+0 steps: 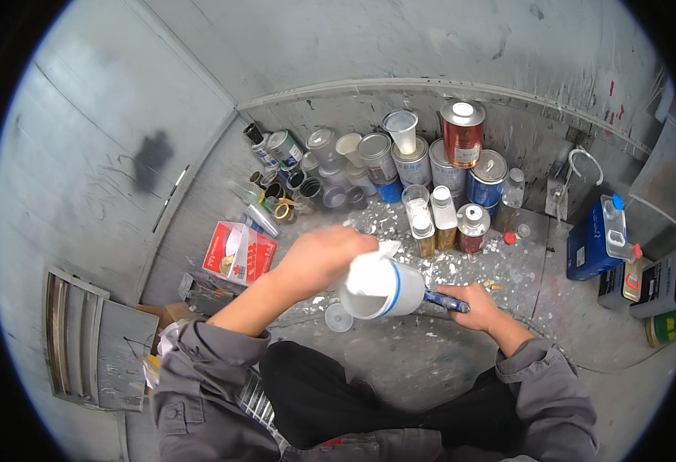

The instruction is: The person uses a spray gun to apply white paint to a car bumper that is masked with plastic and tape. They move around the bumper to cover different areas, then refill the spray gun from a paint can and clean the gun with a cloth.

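Observation:
My right hand (473,308) is closed round the blue metal part of what looks like a spray gun (446,301). Joined to its left end is a translucent white cup (406,289) with a blue band, lying tilted on its side. Against the cup's left end my left hand (329,262) presses a crumpled white wipe (369,276), its fingers closed on it. That wipe hides part of the cup's rim, and the inside of the cup is only partly visible. Just below the cup, a small clear round lid (339,317) rests on the worktop.
Paint tins, including a red one (462,135) stacked on others, and plastic cups line the back wall. Bottles (473,229) stand before them on the paint-flecked worktop (507,285). A red-and-white box (238,252) is at left; a blue canister (596,240) stands at right.

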### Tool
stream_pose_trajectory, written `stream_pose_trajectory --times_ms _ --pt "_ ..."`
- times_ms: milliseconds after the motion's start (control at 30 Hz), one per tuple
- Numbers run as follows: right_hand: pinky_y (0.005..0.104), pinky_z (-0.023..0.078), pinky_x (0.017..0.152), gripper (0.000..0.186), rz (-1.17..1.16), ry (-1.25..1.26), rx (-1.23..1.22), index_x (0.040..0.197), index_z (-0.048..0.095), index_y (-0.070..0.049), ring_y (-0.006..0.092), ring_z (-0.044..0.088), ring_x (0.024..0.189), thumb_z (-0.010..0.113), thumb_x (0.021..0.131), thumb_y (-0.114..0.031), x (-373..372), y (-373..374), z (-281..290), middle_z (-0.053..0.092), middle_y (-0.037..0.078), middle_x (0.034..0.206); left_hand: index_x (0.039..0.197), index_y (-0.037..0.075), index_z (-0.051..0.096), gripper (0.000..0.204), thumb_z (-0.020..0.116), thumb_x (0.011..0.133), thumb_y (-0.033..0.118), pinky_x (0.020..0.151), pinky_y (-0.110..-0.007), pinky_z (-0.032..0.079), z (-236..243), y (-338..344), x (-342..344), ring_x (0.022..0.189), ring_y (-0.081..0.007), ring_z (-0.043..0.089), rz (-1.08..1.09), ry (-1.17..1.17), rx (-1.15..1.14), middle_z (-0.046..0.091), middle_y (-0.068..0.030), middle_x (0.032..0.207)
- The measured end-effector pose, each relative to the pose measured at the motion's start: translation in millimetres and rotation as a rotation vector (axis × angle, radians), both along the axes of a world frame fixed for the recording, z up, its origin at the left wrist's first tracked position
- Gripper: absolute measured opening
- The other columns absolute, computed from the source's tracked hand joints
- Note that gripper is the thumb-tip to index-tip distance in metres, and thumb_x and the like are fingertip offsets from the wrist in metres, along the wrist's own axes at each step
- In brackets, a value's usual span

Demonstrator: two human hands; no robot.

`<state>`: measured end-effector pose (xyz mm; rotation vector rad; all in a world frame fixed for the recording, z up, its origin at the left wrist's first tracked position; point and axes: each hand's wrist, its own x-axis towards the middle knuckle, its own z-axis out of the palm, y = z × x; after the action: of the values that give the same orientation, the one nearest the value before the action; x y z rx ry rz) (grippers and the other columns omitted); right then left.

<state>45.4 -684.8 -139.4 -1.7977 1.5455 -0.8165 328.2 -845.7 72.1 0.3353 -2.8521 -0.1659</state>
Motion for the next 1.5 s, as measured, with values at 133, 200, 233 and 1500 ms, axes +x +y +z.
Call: stream_pose_trajectory --times_ms 133,200,233,1500 --pt "0.0444 0.058 0.073 0.050 -0.054 -0.125 0.006 0.124 0.074 -0.016 0.0424 0.071 0.082 0.067 0.075 -0.007 -1 0 7 0.073 0.020 0.090 0.130 0.000 0.062 0.025 0.054 0.108 0.008 0.098 -0.038 0.056 -39 4 28 0.110 -0.0240 0.070 0.403 0.615 0.881 0.072 -0.0105 0.120" --pt "0.0431 0.057 0.074 0.049 -0.086 -0.120 -0.039 0.124 0.074 -0.013 0.0432 0.071 0.083 0.066 0.076 -0.005 0 0 11 0.073 0.021 0.091 0.134 -0.001 0.058 0.029 0.048 0.111 0.014 0.104 -0.042 0.053 -67 3 31 0.119 -0.0261 0.067 0.420 0.984 1.368 0.068 -0.0122 0.129" --pt "0.0424 0.057 0.075 0.049 -0.102 -0.119 -0.063 0.124 0.074 -0.012 0.0436 0.071 0.084 0.065 0.076 -0.004 0 0 13 0.072 0.022 0.092 0.139 -0.001 0.053 0.038 0.052 0.110 0.022 0.111 -0.046 0.048 -77 4 27 0.130 -0.0279 0.060 0.327 1.124 1.487 0.063 -0.0134 0.138" --pt "0.0290 0.051 0.074 0.034 -0.284 -0.301 0.033 0.117 0.073 -0.001 0.0089 0.058 0.080 0.073 0.084 -0.002 13 -1 16 0.071 0.003 0.087 0.141 -0.002 0.058 0.049 0.054 0.112 0.038 0.102 -0.036 0.055 -140 -4 26 0.116 -0.0188 0.068 0.431 0.839 1.847 0.070 -0.0100 0.129"
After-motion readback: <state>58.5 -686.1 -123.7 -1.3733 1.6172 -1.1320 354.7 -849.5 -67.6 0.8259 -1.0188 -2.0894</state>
